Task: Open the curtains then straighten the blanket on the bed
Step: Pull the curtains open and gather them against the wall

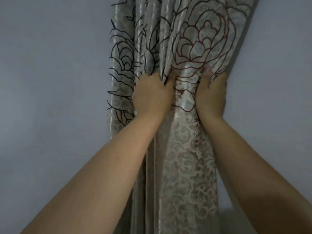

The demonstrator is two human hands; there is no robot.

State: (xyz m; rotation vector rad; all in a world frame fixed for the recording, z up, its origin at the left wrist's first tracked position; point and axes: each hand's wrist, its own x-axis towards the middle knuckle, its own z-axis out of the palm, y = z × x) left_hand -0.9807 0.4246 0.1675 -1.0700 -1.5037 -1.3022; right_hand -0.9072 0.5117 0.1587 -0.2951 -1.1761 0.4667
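While a bare grey wall filled the left side of the view, the left hand reached up from a bare forearm, its fingers curled into the gathered folds of the curtain and gripping them, knuckles toward the camera. Just to its right, a narrow bunched strip of the fabric showed between the two hands, and the right hand clutched the curtain's right edge with its thumb pressed onto the cloth and its fingers hidden behind. That curtain hung bundled down the middle, patterned with outlined roses above and pale scrolls below, with more wall beyond.
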